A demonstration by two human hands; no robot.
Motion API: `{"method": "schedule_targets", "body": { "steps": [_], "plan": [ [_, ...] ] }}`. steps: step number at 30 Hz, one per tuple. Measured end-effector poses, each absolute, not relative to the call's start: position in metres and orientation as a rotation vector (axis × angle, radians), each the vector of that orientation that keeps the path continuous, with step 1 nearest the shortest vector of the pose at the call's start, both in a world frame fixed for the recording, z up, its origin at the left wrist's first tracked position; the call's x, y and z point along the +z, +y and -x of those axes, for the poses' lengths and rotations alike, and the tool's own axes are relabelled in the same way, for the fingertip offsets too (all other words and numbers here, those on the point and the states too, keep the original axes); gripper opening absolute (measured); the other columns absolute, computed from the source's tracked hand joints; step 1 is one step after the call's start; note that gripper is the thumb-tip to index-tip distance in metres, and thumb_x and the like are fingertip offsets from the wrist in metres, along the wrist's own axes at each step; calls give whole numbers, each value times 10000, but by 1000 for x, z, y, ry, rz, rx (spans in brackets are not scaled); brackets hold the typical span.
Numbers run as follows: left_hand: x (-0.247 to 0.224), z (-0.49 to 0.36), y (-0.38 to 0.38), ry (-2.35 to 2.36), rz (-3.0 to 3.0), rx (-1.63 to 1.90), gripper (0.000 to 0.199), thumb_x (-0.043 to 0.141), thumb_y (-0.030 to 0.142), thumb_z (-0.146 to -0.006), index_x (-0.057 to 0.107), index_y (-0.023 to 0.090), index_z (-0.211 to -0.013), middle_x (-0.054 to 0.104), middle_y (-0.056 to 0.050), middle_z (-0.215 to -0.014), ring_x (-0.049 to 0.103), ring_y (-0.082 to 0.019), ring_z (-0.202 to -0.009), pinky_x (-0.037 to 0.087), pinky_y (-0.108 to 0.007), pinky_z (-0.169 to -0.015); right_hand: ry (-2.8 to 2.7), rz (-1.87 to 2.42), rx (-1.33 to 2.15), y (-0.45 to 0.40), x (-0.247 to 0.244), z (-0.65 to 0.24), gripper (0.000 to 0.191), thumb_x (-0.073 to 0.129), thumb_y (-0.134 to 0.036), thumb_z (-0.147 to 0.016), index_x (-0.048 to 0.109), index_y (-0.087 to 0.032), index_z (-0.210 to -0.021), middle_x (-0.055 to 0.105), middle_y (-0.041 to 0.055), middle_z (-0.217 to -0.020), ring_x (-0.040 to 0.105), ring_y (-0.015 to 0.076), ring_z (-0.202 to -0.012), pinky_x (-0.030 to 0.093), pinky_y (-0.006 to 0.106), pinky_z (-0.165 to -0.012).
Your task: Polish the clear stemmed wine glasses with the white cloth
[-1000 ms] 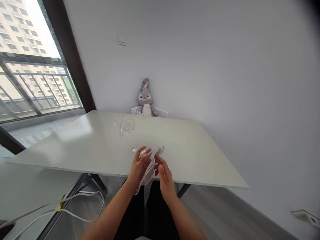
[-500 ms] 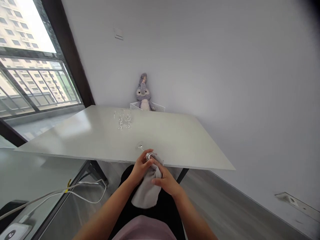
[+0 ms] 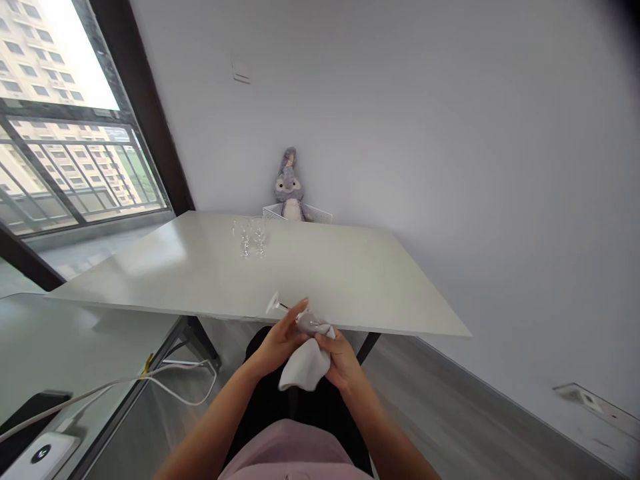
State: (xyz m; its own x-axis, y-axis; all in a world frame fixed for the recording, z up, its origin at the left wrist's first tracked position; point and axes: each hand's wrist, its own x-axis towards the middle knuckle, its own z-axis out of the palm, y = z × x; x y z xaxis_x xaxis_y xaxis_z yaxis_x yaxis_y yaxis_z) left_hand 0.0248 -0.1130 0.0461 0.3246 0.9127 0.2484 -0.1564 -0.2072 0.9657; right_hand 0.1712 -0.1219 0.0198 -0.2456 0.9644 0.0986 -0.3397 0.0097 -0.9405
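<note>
Tilted on its side, a stemmed wine glass (image 3: 306,323) lies between my hands at the table's front edge, its round foot pointing up and left. My left hand (image 3: 278,341) is closed around the bowl near the stem. A light grey cloth (image 3: 306,365) is gripped by my right hand (image 3: 341,357), with its upper part pressed at the glass's rim and the rest hanging down over my lap. The right fingertips are partly hidden by the cloth. Farther back on the table stand several clear stemmed glasses (image 3: 259,235).
The white table (image 3: 350,273) reaches back to the wall. Behind its far edge a plush toy (image 3: 289,190) sits in a white basket (image 3: 323,217). At the left are a second table (image 3: 100,340), a white cable (image 3: 180,401), a white device (image 3: 43,457) and a window.
The glass has turned so its foot points more to the left and shows more. My right hand has drawn the cloth up and gathered it, so less hangs down. The view has shifted slightly.
</note>
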Motion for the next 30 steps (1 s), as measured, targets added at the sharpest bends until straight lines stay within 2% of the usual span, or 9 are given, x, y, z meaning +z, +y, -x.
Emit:
{"method": "schedule_targets", "body": {
  "steps": [3, 7, 10, 13, 16, 18, 22, 25, 30],
  "plan": [
    [52, -21, -116, 768, -1440, 1220, 486, 591, 309, -746, 474, 240, -1213, 473, -81, -1256, 471, -214, -1093, 350, -328, -935, -1235, 791, 1513, -133, 24, -163, 426, 536, -341, -772, 509, -215, -1178, 660, 56, -951, 625, 209, -800, 490, 379, -743],
    [56, -16, -117, 1015, -1475, 1090, 500, 519, 406, -775, 470, 197, -1226, 629, -42, -847, 574, -175, -798, 439, -283, -738, -1741, 978, 977, -135, 22, -162, 352, 541, -277, -758, 580, -301, -1108, 577, 39, -1160, 496, 261, -1097, 352, 442, -951],
    [60, -12, -119, 1204, -1621, 966, 519, 517, 426, -765, 473, 202, -1231, 599, 0, -674, 565, -160, -687, 437, -267, -676, -1801, 989, 935, -128, 24, -168, 291, 518, -286, -778, 617, -304, -1051, 613, 37, -1100, 528, 255, -1058, 363, 436, -943],
    [64, -11, -124, 1074, -1644, 960, 582, 537, 386, -763, 379, 228, -1300, 630, -52, -911, 574, -179, -838, 434, -283, -755, -1452, 892, 1260, -128, 33, -169, 323, 527, -339, -782, 602, -217, -1071, 657, 55, -981, 597, 232, -919, 456, 392, -836],
    [68, -14, -127, 881, -1595, 1097, 501, 559, 337, -760, 457, 243, -1241, 492, -91, -1242, 482, -210, -1085, 373, -301, -900, -1134, 806, 1573, -137, 41, -164, 379, 489, -374, -801, 568, -154, -1099, 672, 73, -865, 628, 196, -718, 510, 333, -660],
    [70, -17, -127, 818, -1523, 1149, 445, 567, 330, -757, 509, 231, -1188, 482, -94, -1259, 466, -223, -1111, 360, -318, -923, -1156, 822, 1578, -144, 41, -160, 379, 468, -370, -811, 545, -183, -1132, 670, 65, -877, 627, 191, -707, 513, 325, -632],
    [72, -21, -124, 892, -1376, 1087, 487, 506, 388, -790, 463, 188, -1232, 628, -92, -1002, 572, -208, -913, 442, -321, -804, -1655, 954, 1004, -143, 28, -158, 373, 527, -284, -768, 557, -276, -1140, 600, 43, -1118, 540, 244, -1034, 418, 414, -902],
    [72, -19, -124, 1066, -1466, 1044, 522, 506, 411, -778, 453, 193, -1250, 648, -40, -844, 582, -193, -842, 460, -304, -757, -1877, 976, 760, -133, 20, -164, 342, 504, -236, -772, 593, -295, -1097, 567, 36, -1178, 488, 256, -1113, 350, 439, -965],
    [70, -8, -124, 922, -1623, 980, 584, 596, 319, -729, 409, 266, -1280, 473, -79, -1268, 454, -233, -1122, 407, -339, -890, -1359, 873, 1296, -129, 30, -169, 317, 504, -340, -798, 592, -206, -1071, 670, 59, -916, 629, 214, -791, 505, 370, -716]
  ]
}}
